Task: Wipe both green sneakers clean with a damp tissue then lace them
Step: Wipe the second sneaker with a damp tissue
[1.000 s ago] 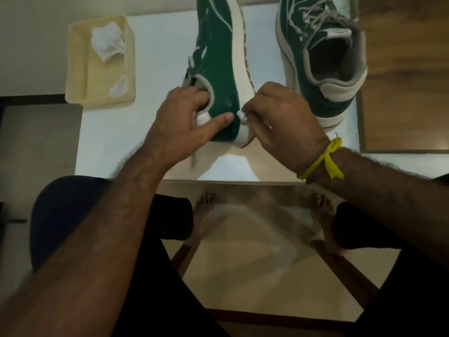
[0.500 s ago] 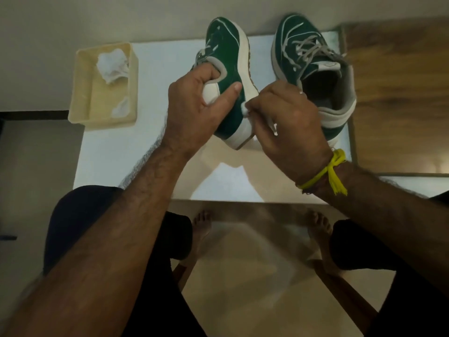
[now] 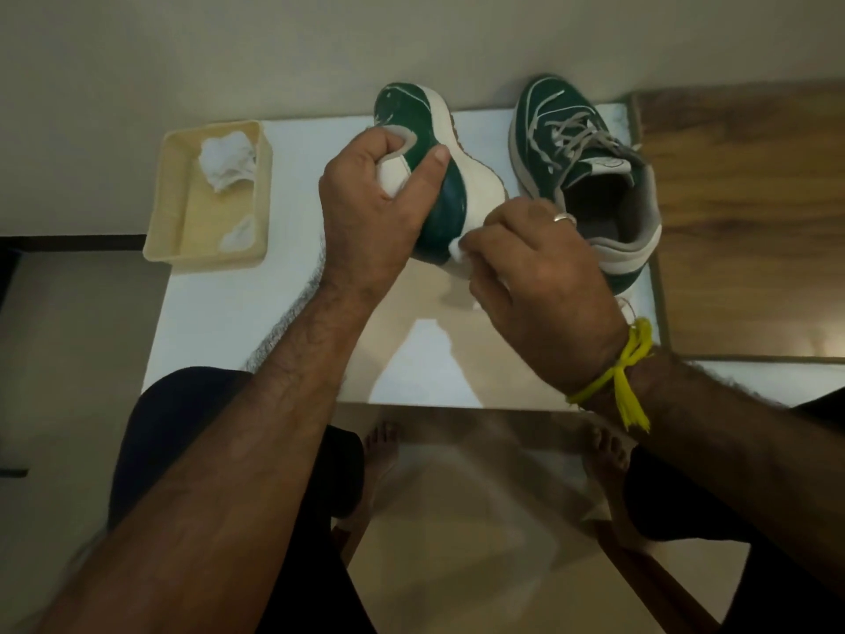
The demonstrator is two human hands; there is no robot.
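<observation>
Above the white counter (image 3: 283, 313), one green sneaker (image 3: 439, 176) is held on its side, lifted, by the left hand (image 3: 366, 212), whose fingers are hooked into the collar with the thumb laid across the heel. A tissue (image 3: 457, 249) is pinched in the right hand (image 3: 539, 267) against the white sole. The second sneaker (image 3: 590, 176) stands at 3 o'clock of it, partly laced. A tray (image 3: 160, 212) with crumpled tissues sits at 9 o'clock.

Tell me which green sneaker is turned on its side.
The sneaker held in the left hand, sole edge facing right; the laced sneaker stands upright on the table.
</observation>
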